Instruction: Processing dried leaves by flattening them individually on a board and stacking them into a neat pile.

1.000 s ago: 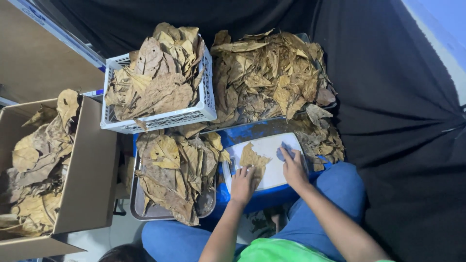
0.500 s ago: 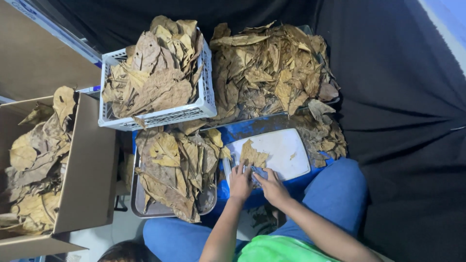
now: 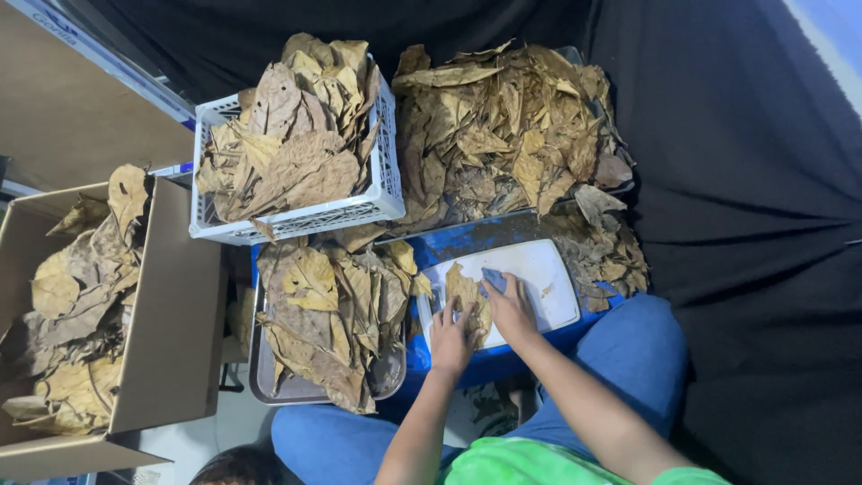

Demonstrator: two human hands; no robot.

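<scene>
Big loose pile of dry brown leaves at the far edge, on black cloth — by far the largest lot, looks unworked.

White crate left of pile: heaped w/ leaves, over the rim. Cardboard box at far left: about half full, leaves lying along its left side. Metal tray below the crate: full, leaves hanging over its near edge.

Blue tub in front of the person, white board on top. One leaf lies at the board's left end; rest of board bare except a crumb or two.

Left hand: flat, fingers spread, pressing the leaf's near part. Right hand: fingers curled down on a small blue pad, which sits on the leaf's right edge.

Judgement: single leaf in work now; three containers hold plenty, but the pile says lots left — can't tell which lots are finished vs. waiting.
</scene>
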